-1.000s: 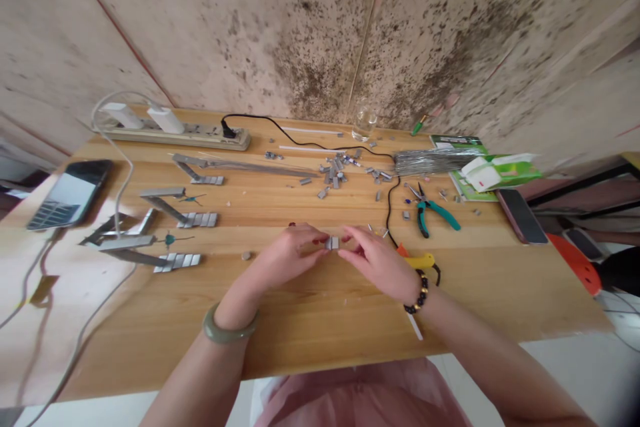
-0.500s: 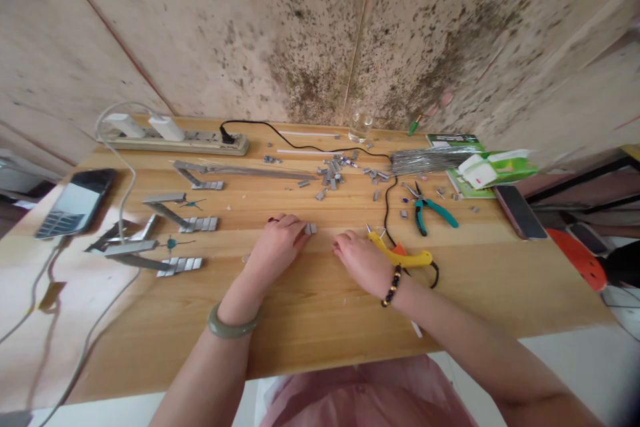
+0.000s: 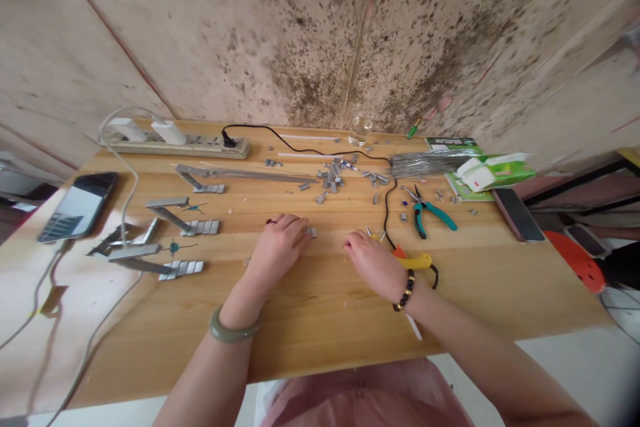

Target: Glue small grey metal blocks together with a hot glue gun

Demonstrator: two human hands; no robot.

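My left hand (image 3: pixel 281 245) rests on the wooden table with fingers closed on a small grey block (image 3: pixel 312 232), whose end pokes out past the fingertips. To its right, my right hand (image 3: pixel 374 263) is curled, thumb and fingertips together. Whatever is in that pinch, if anything, is too small to see. Under and behind my right hand lies a yellow glue gun (image 3: pixel 419 261) with an orange trigger, partly covered by the hand. Several loose grey blocks (image 3: pixel 331 177) are heaped farther back on the table.
Teal-handled pliers (image 3: pixel 433 213) lie to the right, before a bundle of metal wires (image 3: pixel 430 162). Bent grey pieces with segmented feet (image 3: pixel 201 227) stand at left, near a phone (image 3: pixel 80 205) and a power strip (image 3: pixel 210 145). A glass (image 3: pixel 360 129) stands by the wall.
My right hand has shifted a little right, away from my left hand, and covers more of the glue gun. My left hand stays nearly in place at the grey block.
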